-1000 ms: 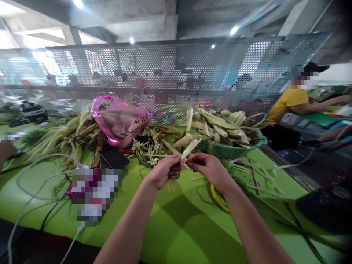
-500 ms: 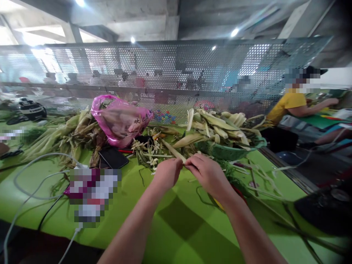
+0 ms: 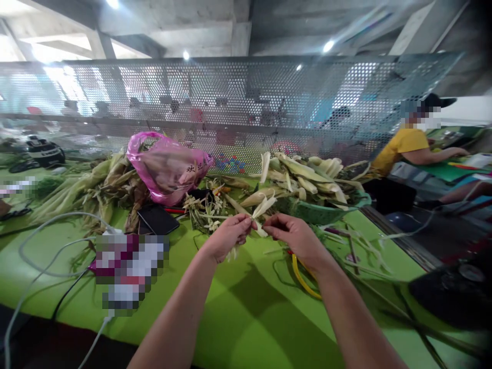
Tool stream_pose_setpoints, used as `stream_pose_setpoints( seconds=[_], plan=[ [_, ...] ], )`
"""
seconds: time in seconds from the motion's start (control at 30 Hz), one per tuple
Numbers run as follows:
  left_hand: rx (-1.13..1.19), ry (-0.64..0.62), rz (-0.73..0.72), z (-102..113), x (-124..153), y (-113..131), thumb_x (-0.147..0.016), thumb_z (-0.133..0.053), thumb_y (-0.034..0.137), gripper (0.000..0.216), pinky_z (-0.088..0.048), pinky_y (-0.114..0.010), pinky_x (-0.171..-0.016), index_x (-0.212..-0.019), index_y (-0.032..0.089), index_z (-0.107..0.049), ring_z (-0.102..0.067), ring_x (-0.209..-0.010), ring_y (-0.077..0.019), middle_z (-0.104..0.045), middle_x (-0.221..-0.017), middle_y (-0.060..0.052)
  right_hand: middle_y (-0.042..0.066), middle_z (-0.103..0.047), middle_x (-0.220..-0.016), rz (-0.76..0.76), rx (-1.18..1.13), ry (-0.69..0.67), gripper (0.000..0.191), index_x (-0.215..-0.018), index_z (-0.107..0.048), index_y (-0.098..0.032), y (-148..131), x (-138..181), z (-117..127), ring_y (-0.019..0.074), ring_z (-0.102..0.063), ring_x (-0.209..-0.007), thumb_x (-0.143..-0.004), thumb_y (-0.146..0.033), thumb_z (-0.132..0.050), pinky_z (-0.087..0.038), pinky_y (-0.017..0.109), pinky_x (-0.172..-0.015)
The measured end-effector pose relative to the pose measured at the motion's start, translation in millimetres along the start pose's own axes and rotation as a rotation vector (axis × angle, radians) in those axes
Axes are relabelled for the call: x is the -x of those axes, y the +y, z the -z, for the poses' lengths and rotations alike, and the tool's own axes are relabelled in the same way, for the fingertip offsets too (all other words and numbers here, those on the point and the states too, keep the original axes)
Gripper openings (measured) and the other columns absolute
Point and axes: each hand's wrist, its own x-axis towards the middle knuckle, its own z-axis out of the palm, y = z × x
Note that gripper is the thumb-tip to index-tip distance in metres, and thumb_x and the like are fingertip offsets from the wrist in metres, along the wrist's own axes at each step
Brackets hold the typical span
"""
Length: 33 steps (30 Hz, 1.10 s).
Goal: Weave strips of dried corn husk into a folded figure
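Husk piece [image 3: 265, 206]: pale, held above the counter [image 3: 238, 328] between the hands, near and left of the green basket [image 3: 323, 212].
Left hand [image 3: 229, 234]: fingers curled in, thumb and forefinger pinching the piece at its gathered waist.
Right hand [image 3: 294, 233]: thumb and forefinger almost meeting beside the lower flap [image 3: 260, 230]; cannot tell whether they grip it.
Flap handling: judged very light, papery, pliable; probably splits along the grain under hard pulling.
Waist: likely the firmest hold; a light pinch should suffice.
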Motion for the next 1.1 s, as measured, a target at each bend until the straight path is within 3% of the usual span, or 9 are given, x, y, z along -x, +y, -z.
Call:
stream_pose_setpoints(
  seconds=[0.13,0.3,0.47,0.57,0.67,0.8,0.87,0.97,1.1],
  plan=[
    [-0.133,0.100,0.003,2.1,-7.8,-4.5,-0.088,-0.050,0.042,0.026,-0.020,-0.020,-0.049,-0.084,0.016,-0.053,-0.025,-0.052,-0.0072,-0.033,-0.064,0.006,0.002,-0.067,-0.077,0.106,0.175,0.040,0.017,-0.081,-0.067,-0.019,2.3,-0.7,-12.8,0.0185,-0.059,-0.073,-0.081,-0.035,-0.064,-0.043,0.028,-0.068],
    [-0.689,0.314,-0.117,3.4,-13.3,-10.4,-0.089,-0.045,0.024,0.021,-0.027,-0.022,-0.058,-0.069,0.017,-0.045,-0.039,-0.063,-0.0103,-0.044,-0.066,0.003,0.003,-0.065,-0.082,0.262,0.387,0.063,0.010,-0.084,-0.064,-0.021,-1.6,5.0,-18.7,0.0184,-0.059,-0.075,-0.087,-0.025,-0.056,-0.043,0.028,-0.070],
    [-1.093,0.334,-0.204,-0.3,-6.4,-14.0,-0.090,-0.041,0.023,0.021,-0.029,-0.024,-0.061,-0.073,0.018,-0.053,-0.045,-0.065,-0.0132,-0.055,-0.071,0.000,0.002,-0.062,-0.082,0.325,0.492,0.024,0.011,-0.082,-0.060,-0.021,-6.6,8.5,-23.2,0.0178,-0.057,-0.076,-0.090,-0.023,-0.052,-0.040,0.028,-0.069],
    [-1.212,0.245,-0.203,-1.1,-2.2,-11.6,-0.090,-0.041,0.023,0.022,-0.033,-0.026,-0.064,-0.079,0.018,-0.060,-0.051,-0.070,-0.0158,-0.062,-0.078,-0.004,0.001,-0.061,-0.080,0.304,0.484,0.006,0.011,-0.082,-0.061,-0.021,-7.3,8.0,-16.6,0.0168,-0.056,-0.075,-0.090,-0.023,-0.053,-0.040,0.027,-0.068],
    [-1.144,-0.029,-0.145,-0.1,-0.7,-7.5,-0.086,-0.046,0.020,0.019,-0.036,-0.026,-0.069,-0.082,0.019,-0.065,-0.056,-0.076,-0.0167,-0.066,-0.085,-0.005,0.001,-0.061,-0.078,0.267,0.451,-0.032,0.013,-0.079,-0.063,-0.021,-4.8,5.6,-1.7,0.0167,-0.056,-0.074,-0.088,-0.026,-0.055,-0.040,0.027,-0.068],
    [-0.720,-0.304,-0.108,0.0,1.4,-0.3,-0.087,-0.050,0.028,0.018,-0.038,-0.023,-0.075,-0.087,0.018,-0.066,-0.055,-0.081,-0.0139,-0.065,-0.089,-0.003,0.002,-0.063,-0.074,0.128,0.256,-0.044,0.017,-0.076,-0.065,-0.019,1.7,0.9,13.9,0.0173,-0.057,-0.070,-0.081,-0.035,-0.063,-0.042,0.028,-0.065],
    [-0.496,-0.261,-0.095,0.3,2.1,2.1,-0.088,-0.052,0.039,0.025,-0.036,-0.021,-0.067,-0.088,0.017,-0.065,-0.050,-0.071,-0.0106,-0.059,-0.080,-0.001,0.001,-0.064,-0.071,0.062,0.100,-0.048,0.022,-0.077,-0.065,-0.019,4.0,-1.0,13.4,0.0173,-0.057,-0.067,-0.078,-0.041,-0.065,-0.043,0.028,-0.063],
    [-0.255,-0.021,-0.083,3.0,-1.4,-0.2,-0.086,-0.054,0.048,0.032,-0.025,-0.020,-0.053,-0.084,0.016,-0.061,-0.032,-0.055,-0.0072,-0.042,-0.065,0.004,0.001,-0.065,-0.071,0.032,0.016,-0.001,0.026,-0.078,-0.065,-0.018,5.5,-2.2,3.1,0.0171,-0.057,-0.067,-0.077,-0.044,-0.066,-0.044,0.028,-0.063],
    [-0.280,0.225,-0.049,8.3,-13.1,-10.4,-0.086,-0.052,0.040,0.025,-0.023,-0.021,-0.051,-0.080,0.016,-0.057,-0.028,-0.052,-0.0077,-0.037,-0.060,0.006,0.002,-0.065,-0.074,0.087,0.174,0.038,0.017,-0.081,-0.066,-0.018,4.4,-0.1,-14.6,0.0176,-0.058,-0.069,-0.081,-0.036,-0.064,-0.044,0.028,-0.065]
  ],
)
